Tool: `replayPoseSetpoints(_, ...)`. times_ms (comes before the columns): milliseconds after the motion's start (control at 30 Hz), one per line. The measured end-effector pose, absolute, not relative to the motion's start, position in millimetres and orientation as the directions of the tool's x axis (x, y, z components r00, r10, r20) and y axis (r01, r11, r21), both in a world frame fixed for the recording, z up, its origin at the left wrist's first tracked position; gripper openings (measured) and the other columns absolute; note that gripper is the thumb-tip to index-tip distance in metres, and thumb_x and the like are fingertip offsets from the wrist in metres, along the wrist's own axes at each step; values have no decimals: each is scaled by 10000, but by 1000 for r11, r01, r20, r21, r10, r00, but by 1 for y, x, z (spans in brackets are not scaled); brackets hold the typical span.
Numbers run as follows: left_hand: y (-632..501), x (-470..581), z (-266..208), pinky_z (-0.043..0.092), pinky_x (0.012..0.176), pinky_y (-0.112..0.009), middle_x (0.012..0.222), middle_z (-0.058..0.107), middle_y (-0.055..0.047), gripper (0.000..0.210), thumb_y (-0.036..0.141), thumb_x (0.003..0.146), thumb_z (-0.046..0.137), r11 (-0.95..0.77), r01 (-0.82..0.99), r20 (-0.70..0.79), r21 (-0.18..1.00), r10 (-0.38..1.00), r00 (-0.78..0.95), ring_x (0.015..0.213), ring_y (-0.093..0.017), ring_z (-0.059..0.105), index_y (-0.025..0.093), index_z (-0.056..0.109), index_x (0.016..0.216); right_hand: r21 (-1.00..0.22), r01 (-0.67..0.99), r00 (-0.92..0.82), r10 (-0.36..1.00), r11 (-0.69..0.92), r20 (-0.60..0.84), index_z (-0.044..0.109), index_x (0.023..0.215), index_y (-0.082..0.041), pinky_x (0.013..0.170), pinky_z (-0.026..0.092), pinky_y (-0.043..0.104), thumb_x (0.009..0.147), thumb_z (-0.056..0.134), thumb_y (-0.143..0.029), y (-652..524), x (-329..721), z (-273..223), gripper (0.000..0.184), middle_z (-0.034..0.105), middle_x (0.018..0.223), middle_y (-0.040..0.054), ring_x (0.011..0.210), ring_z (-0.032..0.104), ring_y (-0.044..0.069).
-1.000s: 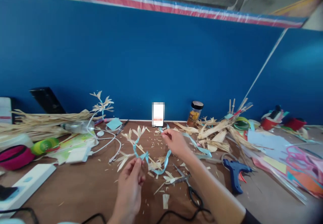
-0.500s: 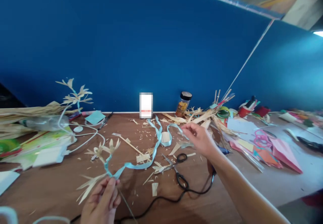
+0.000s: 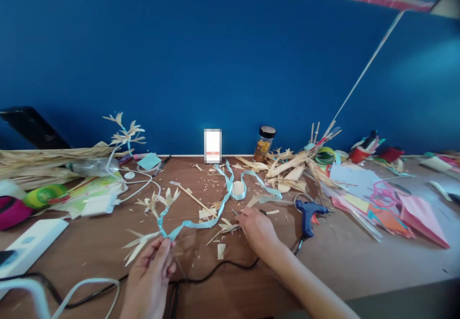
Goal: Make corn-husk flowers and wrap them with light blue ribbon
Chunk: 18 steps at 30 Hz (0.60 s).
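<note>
My left hand is closed, pinching the stem of a dried-husk flower with pale petals. Light blue ribbon wraps this stem and runs from my fingertips in a long loose strip across the table. My right hand is lowered over the scissors, its fingers bent together. Only a bit of a black scissor handle shows behind it; the rest is covered. Right by those fingertips lies a small loose husk flower. What the right fingers grip, if anything, is hidden.
A blue glue gun with a black cord lies right of my right hand. Behind stand a jar and a pile of husks. A finished-looking husk flower, white cables and a power strip are at left.
My right hand has come away from the ribbon's far part, moving down and left onto the scissors. The ribbon there now lies loose. My left hand keeps its pinch; the view has shifted.
</note>
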<state>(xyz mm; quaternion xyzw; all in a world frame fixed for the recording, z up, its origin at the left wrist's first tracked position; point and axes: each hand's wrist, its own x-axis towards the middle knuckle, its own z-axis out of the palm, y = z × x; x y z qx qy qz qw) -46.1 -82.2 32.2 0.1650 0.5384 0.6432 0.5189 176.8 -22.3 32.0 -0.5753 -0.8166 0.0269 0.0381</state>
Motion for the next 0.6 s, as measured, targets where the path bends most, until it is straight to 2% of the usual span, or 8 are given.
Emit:
replayPoseSetpoints(67, -84, -45, 33, 339, 402, -152, 642, 570, 49, 270, 288, 536, 750, 107, -487, -331, 867, 854, -401, 439, -31, 373, 180, 588, 723, -59, 934, -352, 935, 353, 35, 611, 791, -210, 614, 391, 244, 810, 441, -119, -20, 172, 29, 194, 589, 862, 69, 815, 534, 189)
replayPoseSetpoints(233, -84, -42, 34, 344, 406, -151, 660, 571, 44, 272, 273, 538, 748, 96, -492, -323, 865, 857, -401, 450, -32, 394, 176, 591, 738, -83, 914, -391, 916, 398, 90, 583, 825, -200, 682, 394, 256, 805, 437, -95, -19, 171, 34, 182, 571, 911, 73, 864, 512, 188)
replayPoseSetpoints(300, -79, -41, 35, 339, 403, -147, 665, 574, 44, 270, 282, 540, 745, 114, -486, -331, 867, 861, -387, 441, -25, 388, 170, 592, 732, -177, 887, -405, 903, 427, 144, 567, 844, -195, 718, 385, 262, 805, 427, -92, -20, 176, 41, 178, 576, 894, 64, 854, 510, 179)
replayPoseSetpoints(367, -71, -39, 36, 327, 397, -138, 659, 574, 49, 268, 297, 545, 739, 123, -476, -327, 871, 867, -376, 419, -13, 367, 165, 595, 729, -354, 814, -419, 888, 460, 190, 546, 852, -190, 725, 382, 258, 797, 425, -98, -22, 185, 51, 162, 585, 852, 45, 818, 519, 163)
replayPoseSetpoints(467, -55, -36, 39, 321, 391, -138, 655, 581, 49, 305, 302, 519, 747, 102, -490, -323, 866, 862, -391, 400, -6, 360, 161, 595, 742, -596, 677, -443, 886, 433, 140, 509, 931, -191, 606, 391, 227, 769, 435, -114, -27, 205, 71, 194, 587, 775, 13, 670, 531, 131)
replayPoseSetpoints(533, -46, -36, 43, 323, 394, -138, 664, 585, 40, 322, 306, 513, 749, 66, -497, -305, 865, 857, -416, 403, -6, 366, 153, 590, 748, -623, 661, -507, 861, 419, 41, 518, 934, -203, 535, 375, 212, 751, 467, -146, -34, 223, 86, 198, 581, 684, -11, 590, 523, 122)
replayPoseSetpoints(600, -37, -36, 45, 317, 390, -139, 642, 573, 42, 308, 308, 528, 740, 21, -500, -265, 866, 867, -421, 386, 1, 334, 145, 585, 738, -550, 721, -514, 858, 423, -14, 566, 771, -221, 509, 363, 213, 737, 507, -197, -43, 246, 97, 72, 586, 622, -18, 557, 521, 123)
